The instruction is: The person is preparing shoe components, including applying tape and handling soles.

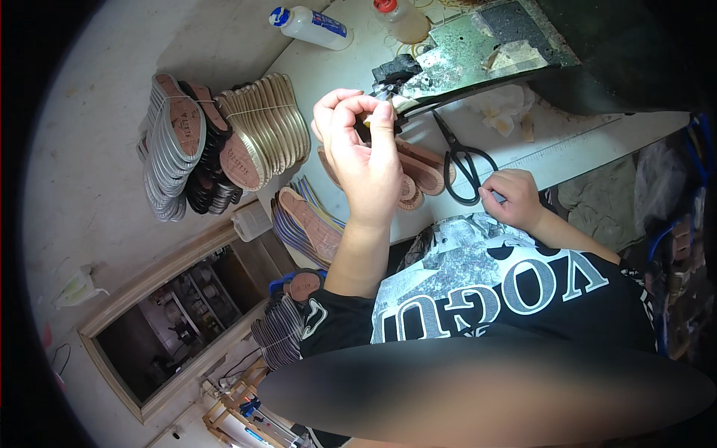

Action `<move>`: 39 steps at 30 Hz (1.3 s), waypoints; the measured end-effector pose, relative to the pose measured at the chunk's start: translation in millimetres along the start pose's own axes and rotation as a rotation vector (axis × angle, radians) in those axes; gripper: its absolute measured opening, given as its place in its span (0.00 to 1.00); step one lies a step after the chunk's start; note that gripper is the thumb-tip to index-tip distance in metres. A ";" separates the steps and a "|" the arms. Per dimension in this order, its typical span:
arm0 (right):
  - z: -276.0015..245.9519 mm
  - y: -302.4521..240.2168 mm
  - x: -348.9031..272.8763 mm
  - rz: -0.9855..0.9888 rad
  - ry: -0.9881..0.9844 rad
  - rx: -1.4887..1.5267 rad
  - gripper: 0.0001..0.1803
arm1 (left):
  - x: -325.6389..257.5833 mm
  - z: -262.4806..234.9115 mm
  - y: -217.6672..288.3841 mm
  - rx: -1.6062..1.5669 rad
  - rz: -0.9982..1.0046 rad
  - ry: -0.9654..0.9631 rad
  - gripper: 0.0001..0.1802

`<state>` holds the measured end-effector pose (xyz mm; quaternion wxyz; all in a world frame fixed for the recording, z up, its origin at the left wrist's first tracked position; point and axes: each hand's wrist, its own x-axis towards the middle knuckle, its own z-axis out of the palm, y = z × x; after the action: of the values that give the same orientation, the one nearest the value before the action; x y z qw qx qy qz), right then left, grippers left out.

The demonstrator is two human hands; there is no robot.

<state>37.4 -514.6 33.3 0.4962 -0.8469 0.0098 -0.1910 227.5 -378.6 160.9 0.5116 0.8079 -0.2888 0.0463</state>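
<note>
My left hand is raised at the end of a worn green metal machine. Its fingers are curled and pinched around something small and dark that I cannot make out. At the table's near edge, my right hand is closed with the knuckles up; whatever it may hold is hidden. Black-handled scissors lie just left of it, blades pointing toward the machine. Beneath and beside my left hand lie several brown shoe insoles on the white table.
Tied bundles of silver-edged insoles and gold-edged insoles stand by the wall, left of the table. A white bottle and a red-capped bottle stand at the back. More insoles with coloured edges sit nearer me.
</note>
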 end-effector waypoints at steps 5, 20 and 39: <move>1.7 1.4 -0.3 -0.004 -0.004 -0.001 0.07 | -4.2 1.3 0.9 -0.054 -0.064 0.072 0.04; -0.3 -2.1 1.9 0.024 -0.007 -0.015 0.08 | -2.9 -9.6 8.2 0.232 0.069 0.053 0.08; 2.7 -0.8 1.7 0.036 0.020 -0.037 0.08 | -2.5 2.9 -1.7 -0.049 0.004 0.071 0.03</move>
<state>39.8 -512.4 33.3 0.4835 -0.8537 0.0335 -0.1905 225.6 -379.5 157.2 0.5409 0.7925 -0.2730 0.0691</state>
